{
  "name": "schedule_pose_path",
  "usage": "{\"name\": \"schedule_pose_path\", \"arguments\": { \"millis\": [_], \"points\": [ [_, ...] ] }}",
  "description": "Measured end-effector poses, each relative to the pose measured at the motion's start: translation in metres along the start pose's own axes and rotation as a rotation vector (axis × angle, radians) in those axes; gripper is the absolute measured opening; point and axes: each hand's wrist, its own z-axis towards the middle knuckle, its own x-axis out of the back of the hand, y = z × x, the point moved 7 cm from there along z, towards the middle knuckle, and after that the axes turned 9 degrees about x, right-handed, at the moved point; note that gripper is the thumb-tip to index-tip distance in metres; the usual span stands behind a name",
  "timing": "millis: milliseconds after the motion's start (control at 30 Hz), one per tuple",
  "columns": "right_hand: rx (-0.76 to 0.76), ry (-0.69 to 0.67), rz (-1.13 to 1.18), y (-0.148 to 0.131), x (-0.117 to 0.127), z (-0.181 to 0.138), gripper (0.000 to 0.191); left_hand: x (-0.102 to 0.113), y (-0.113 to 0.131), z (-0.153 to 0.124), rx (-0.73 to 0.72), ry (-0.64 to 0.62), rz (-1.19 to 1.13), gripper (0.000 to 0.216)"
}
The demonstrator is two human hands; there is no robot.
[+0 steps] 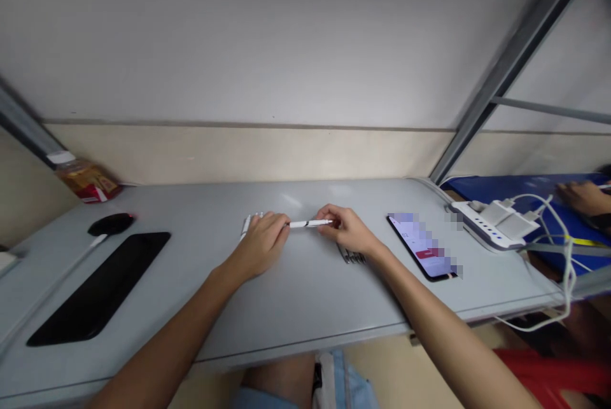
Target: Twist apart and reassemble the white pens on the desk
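A slim white pen (305,224) with a dark band lies level between my two hands, just above the grey desk. My left hand (262,240) is closed round its left end, palm down. At the other end, the fingers of my right hand (344,228) pinch the pen's tip. Several white pen-like pieces (247,224) lie on the desk by my left hand, partly hidden behind it. Under my right wrist there are several small dark and clear pieces (352,256), partly covered and too small to name.
To the right lie a phone (422,247) with a lit screen and a white power strip (491,224) with plugs and cables. On the left are a black phone-like slab (102,288), a round black pad (111,224) and a tipped bottle (88,180). Another person's hand (585,198) shows at far right.
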Motion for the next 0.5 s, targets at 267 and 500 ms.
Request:
{"name": "schedule_pose_path", "arguments": {
  "millis": [267, 500],
  "points": [
    [0.012, 0.010, -0.027, 0.0005, 0.0031, 0.0009, 0.025, -0.0011, -0.0003, 0.0001, 0.004, -0.005, 0.011, 0.028],
    [-0.038, -0.046, -0.069, 0.0041, 0.0013, -0.0002, 0.035, -0.0011, -0.0009, 0.0004, -0.006, 0.002, 0.007, 0.027]
  ]
}}
